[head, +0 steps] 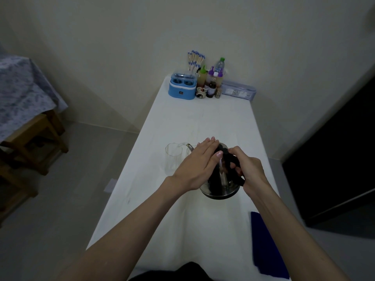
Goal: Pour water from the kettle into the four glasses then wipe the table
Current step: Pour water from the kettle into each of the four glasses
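Single head-worn wide-angle view, facing forward and down along the table [203, 122]; far end apparently against the wall.

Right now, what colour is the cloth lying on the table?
Dark blue. The cloth shows in the head view, at the table's near right edge.

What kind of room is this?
Probably a small dining or kitchen corner at home: a white-covered table against the wall, sauce bottles and chopsticks at its far end, a kettle being handled.
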{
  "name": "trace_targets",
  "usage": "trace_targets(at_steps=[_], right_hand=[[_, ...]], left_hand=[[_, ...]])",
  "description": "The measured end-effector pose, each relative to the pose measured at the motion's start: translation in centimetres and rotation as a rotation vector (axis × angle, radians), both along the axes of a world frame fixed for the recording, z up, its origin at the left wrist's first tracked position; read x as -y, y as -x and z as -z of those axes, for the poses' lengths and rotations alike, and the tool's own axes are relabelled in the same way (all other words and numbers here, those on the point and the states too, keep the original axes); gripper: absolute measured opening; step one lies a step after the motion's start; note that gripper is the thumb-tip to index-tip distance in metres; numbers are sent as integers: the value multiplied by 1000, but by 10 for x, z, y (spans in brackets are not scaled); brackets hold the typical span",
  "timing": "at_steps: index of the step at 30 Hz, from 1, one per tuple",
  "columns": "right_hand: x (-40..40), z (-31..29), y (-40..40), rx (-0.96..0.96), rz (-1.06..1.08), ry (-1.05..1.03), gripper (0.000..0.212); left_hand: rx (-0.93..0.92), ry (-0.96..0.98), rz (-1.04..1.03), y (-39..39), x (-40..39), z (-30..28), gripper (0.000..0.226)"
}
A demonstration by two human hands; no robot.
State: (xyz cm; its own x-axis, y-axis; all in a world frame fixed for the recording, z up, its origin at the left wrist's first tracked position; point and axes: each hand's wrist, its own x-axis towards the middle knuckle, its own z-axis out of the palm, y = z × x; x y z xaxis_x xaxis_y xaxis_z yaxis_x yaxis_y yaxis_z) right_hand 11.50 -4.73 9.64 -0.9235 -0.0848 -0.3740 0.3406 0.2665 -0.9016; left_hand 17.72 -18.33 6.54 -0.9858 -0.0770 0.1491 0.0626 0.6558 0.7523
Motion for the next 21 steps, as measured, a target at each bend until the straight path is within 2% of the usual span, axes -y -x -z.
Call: trace_targets(at_steps=[21], right_hand=[[1, -2, -2, 2, -2, 8, 27]], left_hand=[[-13, 12, 16, 1, 3, 2, 55]])
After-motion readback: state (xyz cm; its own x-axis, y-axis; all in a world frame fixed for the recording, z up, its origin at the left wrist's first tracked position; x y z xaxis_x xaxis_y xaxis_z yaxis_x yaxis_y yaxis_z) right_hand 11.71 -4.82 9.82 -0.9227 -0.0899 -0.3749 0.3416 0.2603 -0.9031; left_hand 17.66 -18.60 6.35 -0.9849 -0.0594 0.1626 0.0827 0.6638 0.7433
